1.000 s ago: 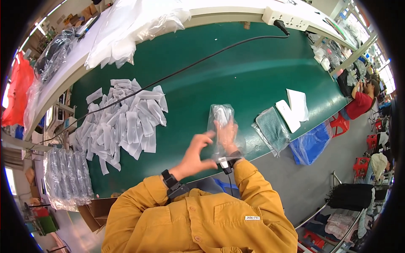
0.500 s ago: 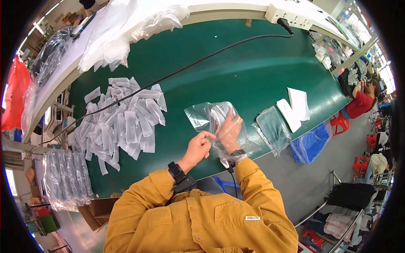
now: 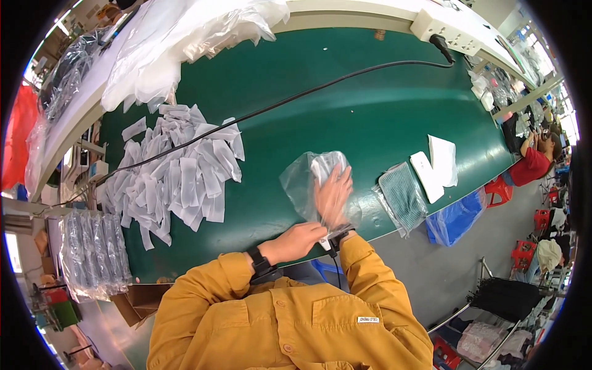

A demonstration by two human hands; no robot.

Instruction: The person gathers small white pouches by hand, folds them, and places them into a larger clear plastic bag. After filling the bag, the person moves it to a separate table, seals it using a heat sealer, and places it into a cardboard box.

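Observation:
A clear plastic bag (image 3: 302,182) with a white piece inside lies on the green table (image 3: 345,105) near its front edge. My right hand (image 3: 334,196) lies flat on top of the bag, fingers stretched out and pressing it down. My left hand (image 3: 301,239) grips the bag's near edge at the table's rim, just beside my right wrist. A black watch sits on my left wrist, and a dark band with a thin cord hangs from my right wrist.
A heap of small white packets (image 3: 176,169) covers the table's left part. A black cable (image 3: 308,92) runs across to a white power strip (image 3: 444,24). A grey-green cloth in a bag (image 3: 401,197) and white sheets (image 3: 439,161) lie right. Another person in red (image 3: 533,161) sits far right.
The bag was held up in both hands and opened out; now it lies on the table, my right hand flat on it and my left hand lower at its near edge.

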